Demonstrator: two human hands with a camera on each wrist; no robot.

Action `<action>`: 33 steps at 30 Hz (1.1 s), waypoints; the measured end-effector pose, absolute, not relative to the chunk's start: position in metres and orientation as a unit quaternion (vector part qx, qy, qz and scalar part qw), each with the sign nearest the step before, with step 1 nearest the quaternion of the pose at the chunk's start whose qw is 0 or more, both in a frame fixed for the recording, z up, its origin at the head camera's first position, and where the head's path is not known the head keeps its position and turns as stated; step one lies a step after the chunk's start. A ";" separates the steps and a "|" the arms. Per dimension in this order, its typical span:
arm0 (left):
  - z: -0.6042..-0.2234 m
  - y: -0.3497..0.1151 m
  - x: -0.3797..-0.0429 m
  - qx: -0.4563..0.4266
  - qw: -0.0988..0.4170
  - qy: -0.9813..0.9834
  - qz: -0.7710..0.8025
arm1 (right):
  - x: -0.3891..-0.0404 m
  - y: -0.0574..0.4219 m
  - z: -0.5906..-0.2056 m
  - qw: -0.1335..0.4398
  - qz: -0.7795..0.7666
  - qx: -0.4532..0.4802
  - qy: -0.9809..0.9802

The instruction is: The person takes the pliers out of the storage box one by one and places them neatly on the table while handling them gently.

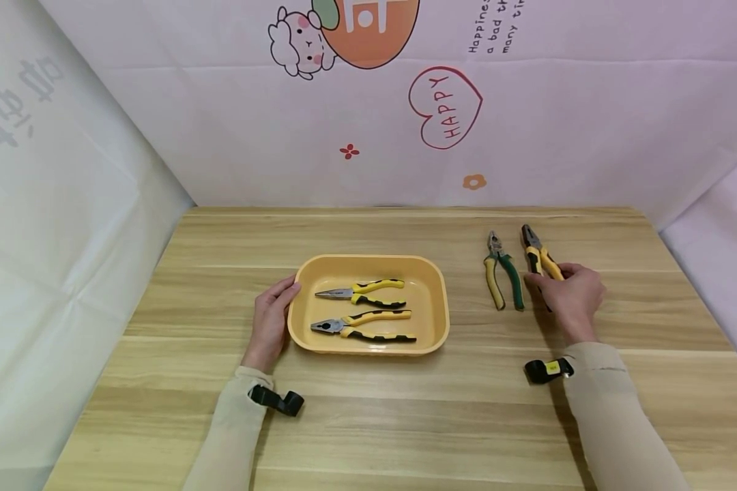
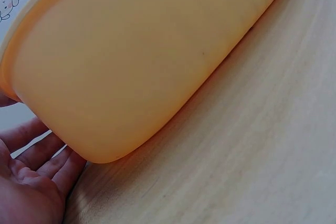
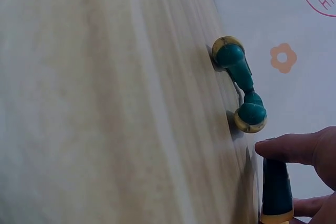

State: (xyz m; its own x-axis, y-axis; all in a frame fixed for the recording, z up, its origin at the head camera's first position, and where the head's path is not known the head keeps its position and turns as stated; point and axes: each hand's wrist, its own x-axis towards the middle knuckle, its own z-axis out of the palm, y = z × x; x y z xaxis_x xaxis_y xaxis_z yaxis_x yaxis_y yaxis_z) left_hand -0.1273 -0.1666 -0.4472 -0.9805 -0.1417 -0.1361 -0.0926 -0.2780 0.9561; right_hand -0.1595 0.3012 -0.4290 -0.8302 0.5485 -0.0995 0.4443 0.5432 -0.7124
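Observation:
My left hand [image 1: 271, 317] rests against the left end of a yellow plastic tray [image 1: 436, 348], its extended fingers touching the outer wall below the rim in the left wrist view. Inside the tray lie long-nose pliers [image 1: 377, 303] and combination pliers [image 1: 377, 335], both yellow and black with their noses to the left. On the right, my right hand [image 1: 574, 296] grips yellow-and-black pliers [image 1: 532, 256] by the handles, with the metal nose pointing away from me. One dark handle end [image 3: 277, 187] shows between thumb and fingers in the right wrist view.
Pliers with yellow-and-green handles [image 1: 503, 273] lie on the wooden table [image 1: 405, 423] just left of my right hand. Behind the table's far edge hangs a printed white cloth [image 1: 233, 136]. A black camera band [image 1: 276, 400] sits on each wrist.

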 end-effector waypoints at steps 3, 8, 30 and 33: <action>-0.448 -0.167 -0.128 0.096 0.016 -0.601 -0.793 | -0.160 0.303 -0.431 0.060 0.384 -0.286 -0.876; -0.448 -0.167 -0.128 0.095 0.014 -0.601 -0.794 | -0.161 0.302 -0.432 0.061 0.383 -0.286 -0.876; -0.449 -0.168 -0.128 0.095 0.008 -0.605 -0.791 | -0.164 0.304 -0.435 0.053 0.359 -0.273 -0.891; -0.449 -0.168 -0.128 0.095 0.010 -0.604 -0.792 | -0.164 0.305 -0.435 0.047 0.355 -0.272 -0.893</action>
State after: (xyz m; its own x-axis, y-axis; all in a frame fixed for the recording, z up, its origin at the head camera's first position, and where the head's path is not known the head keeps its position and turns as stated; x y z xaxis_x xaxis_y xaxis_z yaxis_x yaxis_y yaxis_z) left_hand -0.1285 -0.1677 -0.4489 -0.9818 -0.1301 -0.1384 -0.0991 -0.2712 0.9574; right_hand -0.1644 0.3047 -0.4350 -0.8481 0.5185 -0.1087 0.4517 0.6006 -0.6597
